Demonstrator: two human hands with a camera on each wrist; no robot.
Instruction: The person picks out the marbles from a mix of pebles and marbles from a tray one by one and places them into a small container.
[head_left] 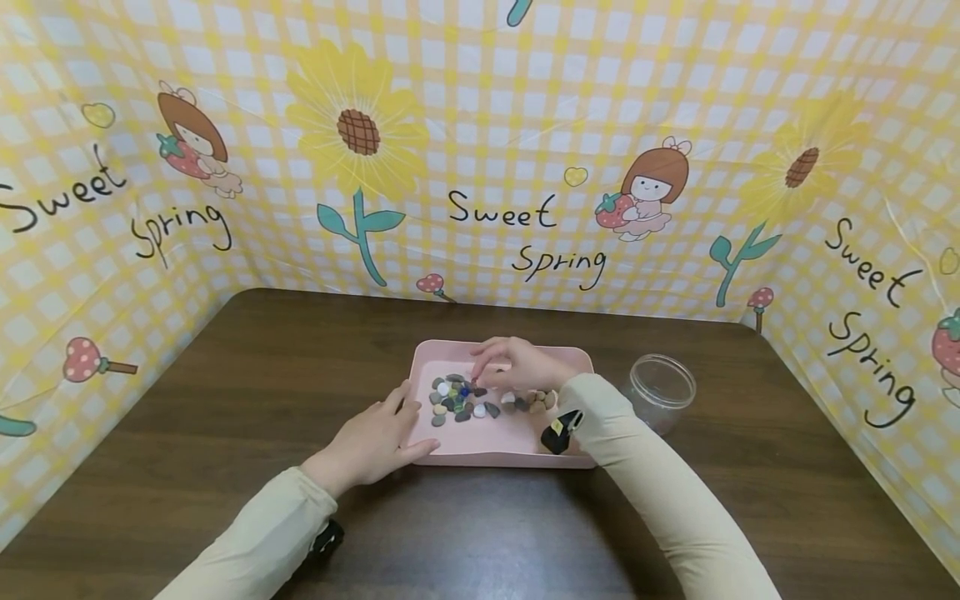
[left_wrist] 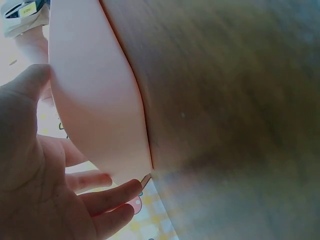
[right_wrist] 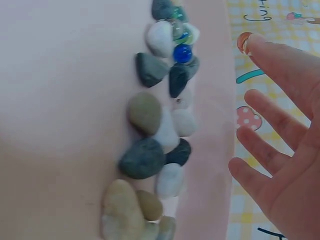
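Note:
A shallow pink tray (head_left: 502,446) holds a loose cluster of grey, white and tan pebbles (right_wrist: 142,159) with glass marbles, among them a blue marble (right_wrist: 183,53). My right hand (head_left: 517,367) is over the tray's back part. At its fingertips it pinches a small reddish-brown marble (right_wrist: 243,43), partly covered by the finger; the other fingers are spread apart. My left hand (head_left: 375,437) rests at the tray's left side, thumb over the rim near the front corner. In the left wrist view its other fingers (left_wrist: 112,197) extend loosely beside the tray's outer wall.
A clear round jar (head_left: 662,392) without a lid stands right of the tray, close to the right forearm. The dark wooden table (head_left: 262,375) ends at a yellow checked cloth backdrop (head_left: 480,150) on the back and both sides.

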